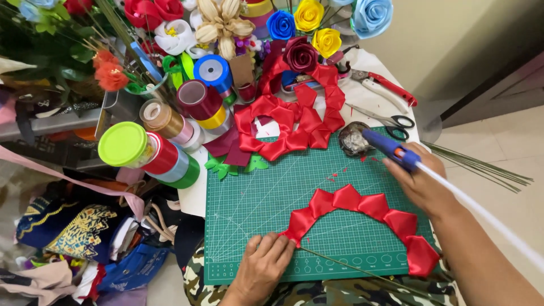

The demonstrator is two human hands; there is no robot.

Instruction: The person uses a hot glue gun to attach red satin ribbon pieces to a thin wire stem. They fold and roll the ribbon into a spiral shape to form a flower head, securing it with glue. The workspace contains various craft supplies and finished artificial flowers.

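A curved strip of folded red satin petals [362, 212] lies on the green cutting mat [266, 192]. My left hand [262, 265] presses on the strip's left end at the mat's near edge, beside a thin green wire stem [351, 269]. My right hand [418, 180] holds a blue glue gun [390, 145] with a white glue stick [481, 212] trailing from it. The gun's tip points at a small foil-lined dish [354, 137]. A longer chain of red petals [294, 122] coils at the mat's far edge.
Ribbon spools [164, 136] pile up left of the mat, one with a lime green lid [122, 143]. Ribbon flowers [309, 22] stand behind. Scissors [391, 120] and red-handled pliers [385, 85] lie at the back right. Green wires [487, 167] stick out right. Fabric heaps [85, 238] lie lower left.
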